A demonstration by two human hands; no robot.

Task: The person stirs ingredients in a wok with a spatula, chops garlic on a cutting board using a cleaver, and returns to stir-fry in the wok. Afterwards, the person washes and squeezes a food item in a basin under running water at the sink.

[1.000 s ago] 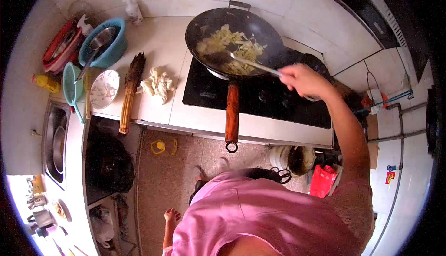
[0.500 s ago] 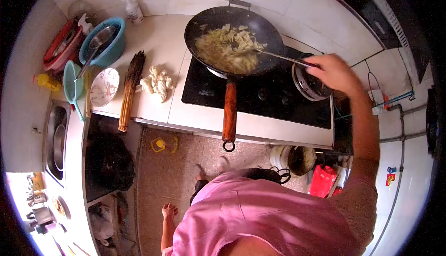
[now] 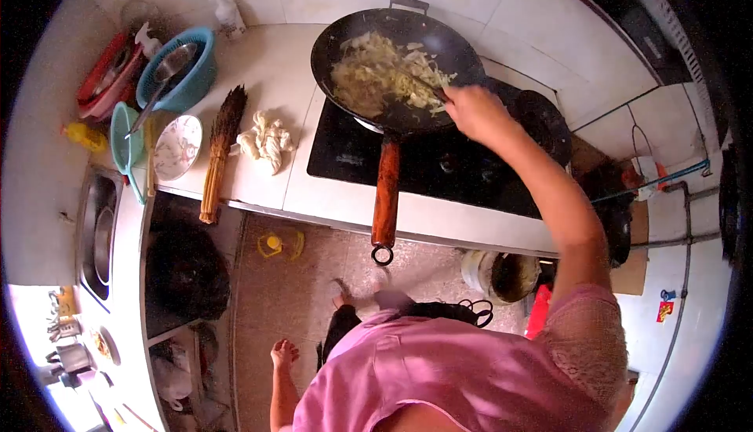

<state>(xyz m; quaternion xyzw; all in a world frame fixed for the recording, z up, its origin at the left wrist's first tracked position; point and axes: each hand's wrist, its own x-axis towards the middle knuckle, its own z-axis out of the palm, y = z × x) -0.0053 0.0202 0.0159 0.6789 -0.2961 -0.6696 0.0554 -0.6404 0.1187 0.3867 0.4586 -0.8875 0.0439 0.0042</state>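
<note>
My right hand (image 3: 477,113) is closed around the dark handle of a metal spatula (image 3: 427,87) at the right side of a black wok (image 3: 461,40). The spatula's head is hidden among pale shredded vegetables (image 3: 369,79), which look like cabbage. The wok sits tilted on the left burner of a black glass stove (image 3: 345,145). Its wooden handle (image 3: 387,189) points toward me, past the counter edge, with neither hand on it. Low beside my body hangs my left hand (image 3: 285,353), fingers loosely bent and apart, holding nothing.
Left of the stove lie a white cloth (image 3: 267,143), a bamboo brush (image 3: 220,157) and a patterned bowl (image 3: 179,148). Beyond them are a green strainer (image 3: 125,138), a blue basin (image 3: 200,79) and a red basin (image 3: 102,94). A bucket (image 3: 478,271) stands on the floor.
My right hand has moved left and inward over the wok with the spatula. The vegetables have been pushed toward the far left side, baring the near right wall. My left hand stays low.
</note>
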